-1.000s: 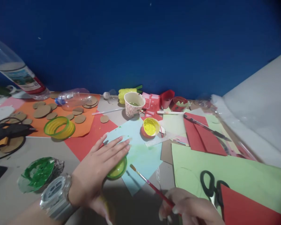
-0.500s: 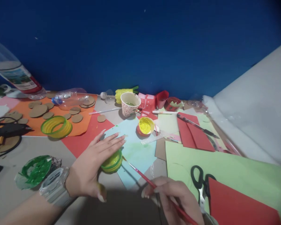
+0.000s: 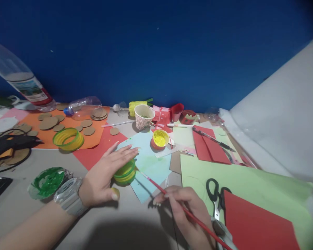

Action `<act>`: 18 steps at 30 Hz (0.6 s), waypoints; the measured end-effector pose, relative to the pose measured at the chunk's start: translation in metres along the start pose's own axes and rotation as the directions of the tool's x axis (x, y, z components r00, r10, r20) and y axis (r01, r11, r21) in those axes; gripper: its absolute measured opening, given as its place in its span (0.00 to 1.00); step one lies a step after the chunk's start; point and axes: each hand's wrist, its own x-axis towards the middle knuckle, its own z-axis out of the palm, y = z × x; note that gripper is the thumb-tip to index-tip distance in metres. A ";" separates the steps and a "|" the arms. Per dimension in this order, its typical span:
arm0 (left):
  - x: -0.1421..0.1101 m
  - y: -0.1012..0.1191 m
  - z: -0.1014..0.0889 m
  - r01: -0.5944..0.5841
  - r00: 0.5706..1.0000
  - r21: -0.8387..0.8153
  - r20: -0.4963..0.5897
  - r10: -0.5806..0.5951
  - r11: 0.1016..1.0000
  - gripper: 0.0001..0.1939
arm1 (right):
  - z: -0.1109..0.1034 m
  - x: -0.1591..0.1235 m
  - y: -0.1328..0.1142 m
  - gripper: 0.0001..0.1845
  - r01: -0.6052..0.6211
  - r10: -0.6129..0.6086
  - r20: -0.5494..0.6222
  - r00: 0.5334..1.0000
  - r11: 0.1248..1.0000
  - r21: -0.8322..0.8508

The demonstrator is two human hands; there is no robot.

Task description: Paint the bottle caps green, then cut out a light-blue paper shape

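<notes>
My left hand (image 3: 104,177) lies with its fingers stretched out over the far left side of a ribbed plastic ring (image 3: 125,173), green at the edges and yellow between. A yellow smear marks the thumb. In my right hand (image 3: 187,211) is a thin red paintbrush (image 3: 160,188), pinched between thumb and fingers, its tip at the ring's right side. The ring sits partly on a light blue paper sheet (image 3: 153,166). Beyond it stands a small cup of yellow paint (image 3: 160,138). Green paint (image 3: 47,183) fills a shallow holder left of my wrist.
A similar ring (image 3: 68,139) and several cardboard discs (image 3: 48,123) lie on orange paper. A patterned paper cup (image 3: 144,117) holds greenish liquid. Scissors (image 3: 216,198) rest on light green paper (image 3: 250,180) at right. A large bottle (image 3: 28,83) stands at the far left.
The view has shifted slightly, moving the table things a little. My left hand still rests over the ring, and the brush tip remains by the ring's right side.
</notes>
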 end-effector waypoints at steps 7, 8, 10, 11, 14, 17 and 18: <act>-0.001 -0.002 0.000 0.004 1.000 -0.001 0.003 -0.004 1.000 0.50 | -0.004 0.001 0.000 0.07 -0.018 0.018 0.069 0.997 1.000 0.008; -0.001 -0.003 0.001 0.003 1.000 0.002 0.002 -0.003 1.000 0.50 | -0.004 0.001 0.001 0.06 -0.017 0.017 0.040 0.999 1.000 0.003; -0.001 -0.003 0.001 0.001 1.000 0.008 0.003 -0.001 1.000 0.50 | -0.003 0.001 0.001 0.05 0.044 -0.044 0.021 0.999 0.999 0.020; -0.001 -0.003 0.001 0.000 1.000 0.010 0.003 0.000 1.000 0.50 | -0.003 0.001 0.001 0.05 0.066 -0.068 0.044 0.997 0.997 0.032; -0.001 -0.002 0.001 -0.003 1.000 0.007 0.000 0.003 1.000 0.49 | -0.002 0.001 0.001 0.05 0.038 -0.040 0.089 0.995 0.999 0.020; 0.000 -0.002 0.000 -0.005 1.000 0.004 -0.005 0.005 1.000 0.48 | -0.002 0.000 0.001 0.08 0.006 -0.006 0.014 1.000 1.000 0.025; 0.000 -0.002 0.000 -0.006 1.000 0.006 -0.002 0.006 1.000 0.48 | -0.003 0.000 0.002 0.09 0.030 -0.031 0.027 0.999 0.999 0.040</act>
